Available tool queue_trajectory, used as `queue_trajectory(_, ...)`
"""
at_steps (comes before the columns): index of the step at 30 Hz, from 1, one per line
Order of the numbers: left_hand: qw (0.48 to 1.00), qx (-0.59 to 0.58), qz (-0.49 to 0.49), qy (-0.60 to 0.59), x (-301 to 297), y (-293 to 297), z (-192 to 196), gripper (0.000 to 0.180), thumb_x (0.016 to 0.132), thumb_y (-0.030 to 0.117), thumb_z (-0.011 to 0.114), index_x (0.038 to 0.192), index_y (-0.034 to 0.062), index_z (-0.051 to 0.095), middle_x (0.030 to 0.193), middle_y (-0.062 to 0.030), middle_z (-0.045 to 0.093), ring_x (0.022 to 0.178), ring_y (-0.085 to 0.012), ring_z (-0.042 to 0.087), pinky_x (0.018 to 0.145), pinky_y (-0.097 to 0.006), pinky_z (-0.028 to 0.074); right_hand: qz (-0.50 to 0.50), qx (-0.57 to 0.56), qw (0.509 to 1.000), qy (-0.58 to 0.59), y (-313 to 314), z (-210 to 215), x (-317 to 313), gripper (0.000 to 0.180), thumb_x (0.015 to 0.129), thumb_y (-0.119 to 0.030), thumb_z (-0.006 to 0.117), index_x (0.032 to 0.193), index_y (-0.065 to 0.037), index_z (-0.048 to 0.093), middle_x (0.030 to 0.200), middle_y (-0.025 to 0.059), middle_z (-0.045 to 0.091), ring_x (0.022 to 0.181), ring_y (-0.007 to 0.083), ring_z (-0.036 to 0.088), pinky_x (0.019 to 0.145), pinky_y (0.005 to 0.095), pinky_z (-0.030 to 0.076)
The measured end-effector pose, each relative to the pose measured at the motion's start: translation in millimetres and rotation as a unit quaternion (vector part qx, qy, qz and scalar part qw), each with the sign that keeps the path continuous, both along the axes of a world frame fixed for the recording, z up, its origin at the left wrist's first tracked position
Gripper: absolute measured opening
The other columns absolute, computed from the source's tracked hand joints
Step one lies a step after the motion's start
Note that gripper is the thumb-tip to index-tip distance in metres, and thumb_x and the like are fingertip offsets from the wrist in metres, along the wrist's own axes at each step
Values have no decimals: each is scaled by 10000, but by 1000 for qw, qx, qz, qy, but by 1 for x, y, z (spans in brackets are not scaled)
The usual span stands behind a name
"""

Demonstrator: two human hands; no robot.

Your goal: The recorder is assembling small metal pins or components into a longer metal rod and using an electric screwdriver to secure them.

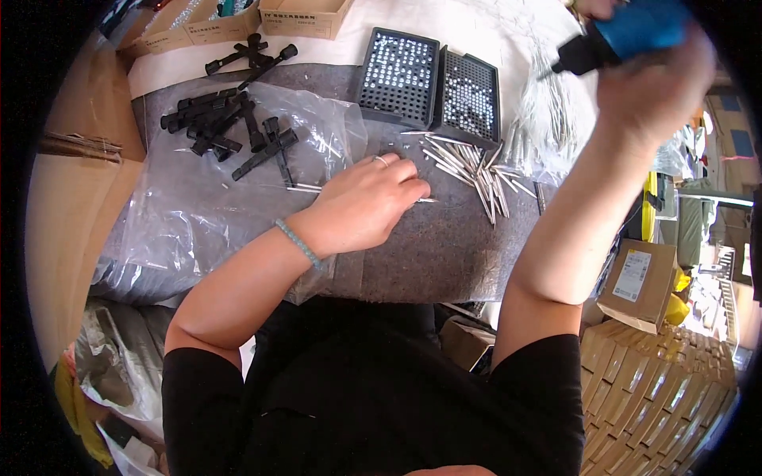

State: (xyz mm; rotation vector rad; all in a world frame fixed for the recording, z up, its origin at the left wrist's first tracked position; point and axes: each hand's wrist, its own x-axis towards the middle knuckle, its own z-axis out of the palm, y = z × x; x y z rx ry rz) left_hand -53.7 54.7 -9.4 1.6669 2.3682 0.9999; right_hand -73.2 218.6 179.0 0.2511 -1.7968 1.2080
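My left hand (pixel 369 194) rests low over the grey mat, fingers curled round thin metal rods. The ends of these rods (pixel 302 188) stick out on the wrist side, and a pointed tip shows past the thumb. Up at the far right, my right hand (pixel 655 91), blurred by motion, grips a blue electric screwdriver (pixel 639 33) whose black nose points left. A loose pile of similar metal rods (pixel 480 170) lies right of my left hand. Beyond it stand two black perforated trays (pixel 399 119) filled with small shiny metal parts.
Several black plastic bar-shaped parts (pixel 226 119) lie on a clear plastic bag (pixel 167 190) at the left. Cardboard boxes (pixel 298 20) stand at the back left. Bundled thin rods in plastic (pixel 548 119) lie at the back right. Cartons (pixel 639 278) are stacked beside the table.
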Motion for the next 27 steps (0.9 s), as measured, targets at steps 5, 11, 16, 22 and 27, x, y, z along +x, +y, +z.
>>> queue_trajectory(5,1000,22,-7,5,0,2,0,199,785,60,637,981,79,606,937,-79,555,907,-287,554,770,-383,470,23,47,998,29,28,-6,-4,499,919,-479,525,1080,-7,504,738,66,564,606,119,558,531,228,460)
queue_trajectory(11,1000,11,-6,5,1,1,2,185,796,63,629,980,71,607,932,-82,555,903,-288,555,767,-383,470,-41,-2,999,12,24,-21,0,585,900,-551,483,1081,6,499,793,109,588,597,163,617,468,254,477)
queue_trajectory(16,1000,1,-8,4,0,1,3,191,802,68,626,992,69,608,948,-87,557,909,-287,555,772,-383,468,45,-58,993,-92,63,-69,-5,513,891,-492,532,1030,1,554,711,98,593,552,193,576,533,304,473)
queue_trajectory(22,1000,-4,-8,3,1,1,6,196,802,65,624,997,68,607,954,-88,556,915,-287,554,777,-381,467,49,-74,995,-52,67,-101,-6,418,898,-435,574,910,-19,533,696,101,590,544,183,577,503,293,470)
queue_trajectory(27,1000,-14,-8,-4,1,0,5,201,798,64,627,998,65,605,960,-89,556,916,-285,554,782,-380,466,54,-147,987,-29,60,-116,-14,397,884,-412,613,900,-23,533,680,97,591,520,181,574,469,284,461)
